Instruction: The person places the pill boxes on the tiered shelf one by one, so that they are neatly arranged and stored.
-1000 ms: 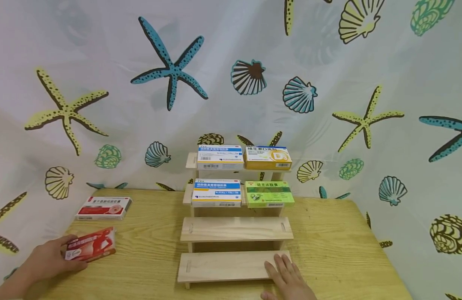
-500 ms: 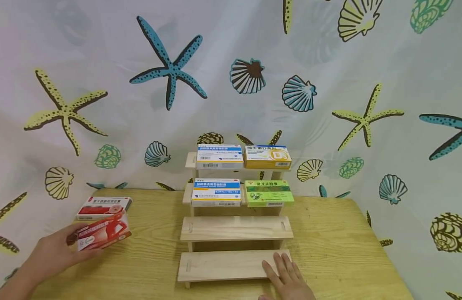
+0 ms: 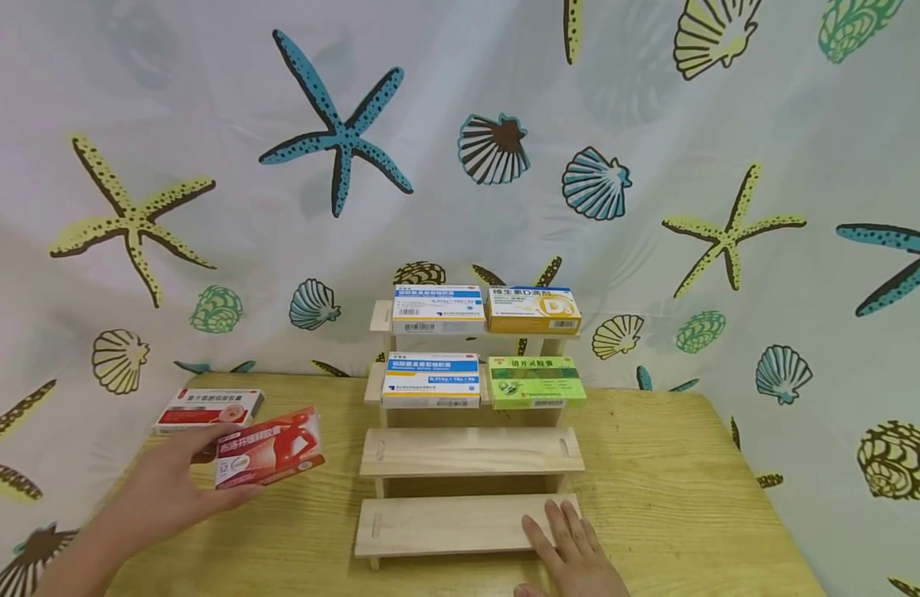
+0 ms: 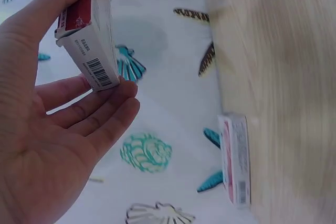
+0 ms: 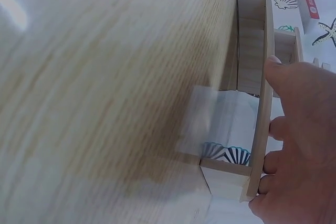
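My left hand [image 3: 164, 493] pinches a red medicine box [image 3: 269, 452] between thumb and fingers, above the left of the table. In the left wrist view the white end of the box [image 4: 92, 59] with a barcode shows. A white and red medicine box [image 3: 209, 412] lies on the table just behind that hand. My right hand [image 3: 575, 547] rests with straight fingers on the right end of the lowest step of a wooden stepped rack [image 3: 445, 531]. From the right wrist view, its thumb [image 5: 274, 69] touches the step's front edge.
Two blue and white boxes [image 3: 431, 380] stand one per step at the rack's upper left. Beside them are an orange and white vitamin D box [image 3: 533, 311] above and a green box [image 3: 537, 383] below. A patterned curtain [image 3: 445, 240] hangs behind the table [image 3: 669, 489].
My left hand has lifted the red box and carried it right, towards the rack. The right hand has stayed on the lowest step.
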`<state>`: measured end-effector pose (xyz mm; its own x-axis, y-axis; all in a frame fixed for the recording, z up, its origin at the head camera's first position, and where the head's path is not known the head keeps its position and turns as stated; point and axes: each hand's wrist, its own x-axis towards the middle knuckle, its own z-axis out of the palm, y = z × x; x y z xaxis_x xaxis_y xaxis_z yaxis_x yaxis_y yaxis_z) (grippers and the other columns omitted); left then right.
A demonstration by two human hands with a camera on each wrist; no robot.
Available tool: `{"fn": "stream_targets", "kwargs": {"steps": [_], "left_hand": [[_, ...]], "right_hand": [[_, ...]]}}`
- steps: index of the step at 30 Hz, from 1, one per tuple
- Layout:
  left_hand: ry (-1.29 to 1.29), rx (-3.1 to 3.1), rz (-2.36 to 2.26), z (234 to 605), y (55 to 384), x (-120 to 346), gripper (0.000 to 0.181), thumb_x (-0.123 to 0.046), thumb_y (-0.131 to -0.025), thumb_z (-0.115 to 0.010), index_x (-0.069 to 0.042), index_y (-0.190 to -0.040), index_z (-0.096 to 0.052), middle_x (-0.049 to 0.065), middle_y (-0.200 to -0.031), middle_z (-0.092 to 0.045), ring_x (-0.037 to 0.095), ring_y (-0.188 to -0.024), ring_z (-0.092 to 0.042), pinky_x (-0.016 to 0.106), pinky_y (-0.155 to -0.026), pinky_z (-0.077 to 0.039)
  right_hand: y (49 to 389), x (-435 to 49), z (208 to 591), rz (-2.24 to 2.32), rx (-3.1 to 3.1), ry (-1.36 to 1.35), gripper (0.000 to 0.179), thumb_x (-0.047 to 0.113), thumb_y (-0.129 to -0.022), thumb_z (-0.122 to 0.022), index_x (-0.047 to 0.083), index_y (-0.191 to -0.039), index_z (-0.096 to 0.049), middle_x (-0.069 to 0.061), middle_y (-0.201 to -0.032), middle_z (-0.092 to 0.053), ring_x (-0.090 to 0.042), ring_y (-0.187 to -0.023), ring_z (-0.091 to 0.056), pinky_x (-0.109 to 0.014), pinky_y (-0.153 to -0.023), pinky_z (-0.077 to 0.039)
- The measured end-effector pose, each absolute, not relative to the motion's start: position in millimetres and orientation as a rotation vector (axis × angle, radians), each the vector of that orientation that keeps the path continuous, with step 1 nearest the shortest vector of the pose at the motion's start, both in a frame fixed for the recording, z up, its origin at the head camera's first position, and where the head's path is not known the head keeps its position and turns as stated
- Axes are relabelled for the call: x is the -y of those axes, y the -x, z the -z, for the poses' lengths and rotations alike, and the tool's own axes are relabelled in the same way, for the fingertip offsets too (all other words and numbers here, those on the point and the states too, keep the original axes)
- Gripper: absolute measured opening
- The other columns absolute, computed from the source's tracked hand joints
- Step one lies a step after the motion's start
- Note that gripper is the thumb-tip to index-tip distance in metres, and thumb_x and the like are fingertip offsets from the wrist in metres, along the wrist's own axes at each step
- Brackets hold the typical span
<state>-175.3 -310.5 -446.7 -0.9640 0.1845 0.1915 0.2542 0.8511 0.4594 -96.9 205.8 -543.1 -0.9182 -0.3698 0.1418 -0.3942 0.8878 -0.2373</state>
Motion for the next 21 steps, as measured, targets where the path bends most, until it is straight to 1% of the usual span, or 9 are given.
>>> {"fn": "stream_targets", "kwargs": {"steps": [1, 4, 7, 10, 14, 17, 21], "left_hand": [[0.360, 2.879, 0.751, 445.5, 174.7, 304.4, 0.100, -0.057, -0.075, -0.092, 0.001, -0.147, -0.056, 0.025, -0.132, -0.067, 0.038, -0.110, -0.070, 0.040, -0.083, -0.058], [0.401, 2.872, 0.774, 441.8, 172.9, 285.1, 0.095, -0.059, -0.075, -0.091, -0.003, -0.145, -0.058, 0.021, -0.131, -0.068, 0.035, -0.110, -0.069, 0.042, -0.083, -0.058], [0.454, 2.836, 0.796, 440.9, 172.8, 267.1, 0.091, -0.058, -0.075, -0.091, -0.005, -0.142, -0.060, 0.017, -0.129, -0.069, 0.032, -0.108, -0.069, 0.045, -0.083, -0.058], [0.484, 2.817, 0.796, 442.8, 173.8, 250.5, 0.092, -0.061, -0.075, -0.090, -0.007, -0.142, -0.060, 0.015, -0.130, -0.068, 0.031, -0.109, -0.067, 0.049, -0.085, -0.057], [0.510, 2.809, 0.793, 449.2, 177.2, 232.0, 0.093, -0.067, -0.076, -0.087, -0.011, -0.144, -0.059, 0.011, -0.134, -0.067, 0.031, -0.117, -0.065, 0.055, -0.093, -0.058], [0.545, 2.788, 0.817, 452.5, 179.0, 219.9, 0.093, -0.067, -0.076, -0.086, -0.011, -0.145, -0.059, 0.009, -0.135, -0.066, 0.033, -0.122, -0.064, 0.058, -0.097, -0.057], [0.578, 2.783, 0.848, 451.2, 180.0, 203.7, 0.093, -0.069, -0.076, -0.085, -0.011, -0.145, -0.059, 0.009, -0.137, -0.066, 0.033, -0.124, -0.064, 0.059, -0.098, -0.057]], "right_hand": [[97.0, -205.7, 542.8, -0.406, 2.969, -0.601, 0.076, 0.062, -0.100, -0.060, 0.014, -0.157, -0.048, -0.023, -0.165, -0.042, -0.045, -0.153, -0.037, -0.062, -0.117, -0.041], [97.0, -205.3, 541.7, -0.426, 2.990, -0.596, 0.077, 0.062, -0.100, -0.059, 0.014, -0.158, -0.047, -0.023, -0.166, -0.040, -0.045, -0.154, -0.034, -0.063, -0.119, -0.038], [97.0, -204.9, 541.2, -0.442, 3.006, -0.590, 0.078, 0.063, -0.099, -0.060, 0.014, -0.158, -0.047, -0.023, -0.167, -0.038, -0.045, -0.155, -0.033, -0.063, -0.120, -0.037], [97.4, -204.8, 541.4, -0.461, 3.011, -0.581, 0.078, 0.062, -0.099, -0.060, 0.012, -0.158, -0.046, -0.023, -0.167, -0.038, -0.045, -0.155, -0.032, -0.063, -0.121, -0.035], [97.9, -204.8, 542.2, -0.509, 3.004, -0.564, 0.079, 0.059, -0.100, -0.062, 0.009, -0.158, -0.045, -0.024, -0.167, -0.038, -0.046, -0.155, -0.032, -0.065, -0.121, -0.034], [98.0, -204.7, 542.3, -0.541, 3.005, -0.554, 0.079, 0.058, -0.100, -0.062, 0.007, -0.158, -0.044, -0.024, -0.167, -0.037, -0.046, -0.155, -0.031, -0.065, -0.121, -0.033], [97.5, -204.1, 540.5, -0.558, 3.020, -0.545, 0.080, 0.058, -0.100, -0.062, 0.007, -0.159, -0.043, -0.024, -0.168, -0.035, -0.046, -0.156, -0.029, -0.065, -0.123, -0.030]]}}
